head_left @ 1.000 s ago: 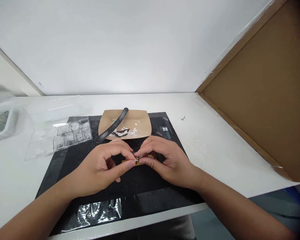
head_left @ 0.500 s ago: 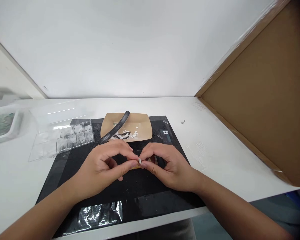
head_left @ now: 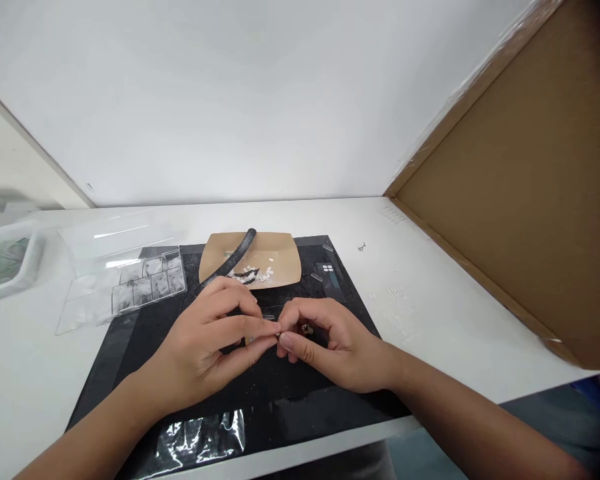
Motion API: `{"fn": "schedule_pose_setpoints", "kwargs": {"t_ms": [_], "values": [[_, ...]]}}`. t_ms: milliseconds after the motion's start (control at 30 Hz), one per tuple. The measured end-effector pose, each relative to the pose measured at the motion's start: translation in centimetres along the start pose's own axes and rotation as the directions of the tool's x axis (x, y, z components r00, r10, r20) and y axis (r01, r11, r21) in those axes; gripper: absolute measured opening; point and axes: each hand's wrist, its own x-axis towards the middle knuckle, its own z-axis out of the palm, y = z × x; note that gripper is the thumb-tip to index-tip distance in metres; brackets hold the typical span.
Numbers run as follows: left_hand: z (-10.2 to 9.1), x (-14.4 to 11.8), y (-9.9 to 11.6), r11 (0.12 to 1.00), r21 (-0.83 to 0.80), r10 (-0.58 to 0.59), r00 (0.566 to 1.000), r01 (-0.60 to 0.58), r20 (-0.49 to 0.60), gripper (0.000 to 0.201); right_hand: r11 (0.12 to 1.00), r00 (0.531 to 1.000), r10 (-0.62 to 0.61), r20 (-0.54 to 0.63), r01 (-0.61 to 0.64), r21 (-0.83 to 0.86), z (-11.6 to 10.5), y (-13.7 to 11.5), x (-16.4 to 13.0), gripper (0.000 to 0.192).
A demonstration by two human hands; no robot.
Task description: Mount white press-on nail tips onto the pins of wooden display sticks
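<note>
Meeting over the middle of the black mat [head_left: 145, 333], the left hand [head_left: 207, 340] and the right hand [head_left: 330, 343] pinch one tiny metal piece [head_left: 279, 331] between thumb and forefinger tips, both sets of fingers drawn narrow around it. The piece lies right at the joined fingertips, equally near either hand, and it is too small to tell how its long axis runs. A second small, brownish bit [head_left: 306, 329] shows just behind the right hand's curled fingers. Beyond the hands, at the mat's far edge, a brown paper tray [head_left: 285, 257] holds white chips and a dark curved strip [head_left: 230, 259] leaning over its rim. A clear compartment box [head_left: 145, 283] sits to the left, partly on the mat.
</note>
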Motion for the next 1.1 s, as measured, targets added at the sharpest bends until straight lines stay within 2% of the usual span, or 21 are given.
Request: {"fn": "schedule_pose_setpoints", "kwargs": {"t_ms": [267, 467, 600, 700, 867, 1100], "values": [[-0.1, 0.2, 0.3, 0.998, -0.062, 0.017, 1.0, -0.017, 0.0, 0.023, 0.955, 0.988, 0.117, 0.1, -0.14, 0.261, 0.2, 0.1, -0.2, 0.027], [-0.5, 0.0, 0.8, 0.985, -0.16, -0.053, 0.997, 0.062, 0.058, 0.026, 0.877, 0.976, 0.134, 0.172, -0.198, 0.439, 0.4, 0.0, -0.1, 0.03], [-0.6, 0.1, 1.0, 0.976, -0.195, -0.08, 0.993, 0.095, 0.083, 0.02, 0.858, 0.97, 0.133, 0.205, -0.216, 0.466, 0.3, -0.2, -0.1, 0.028], [-0.5, 0.3, 1.1, 0.981, -0.177, -0.064, 0.996, 0.075, 0.068, 0.017, 0.855, 0.964, 0.131, 0.232, -0.229, 0.466, 0.2, -0.2, -0.1, 0.029], [-0.4, 0.4, 1.4, 0.994, -0.112, 0.004, 0.999, 0.0, 0.039, 0.022, 0.842, 0.962, 0.13, 0.241, -0.235, 0.486, 0.3, -0.3, -0.2, 0.03], [0.2, 0.1, 1.8, 0.999, -0.03, -0.018, 1.0, 0.018, 0.0, 0.025, 0.847, 0.968, 0.125, 0.218, -0.219, 0.484, 0.4, -0.2, -0.2, 0.033]]}}
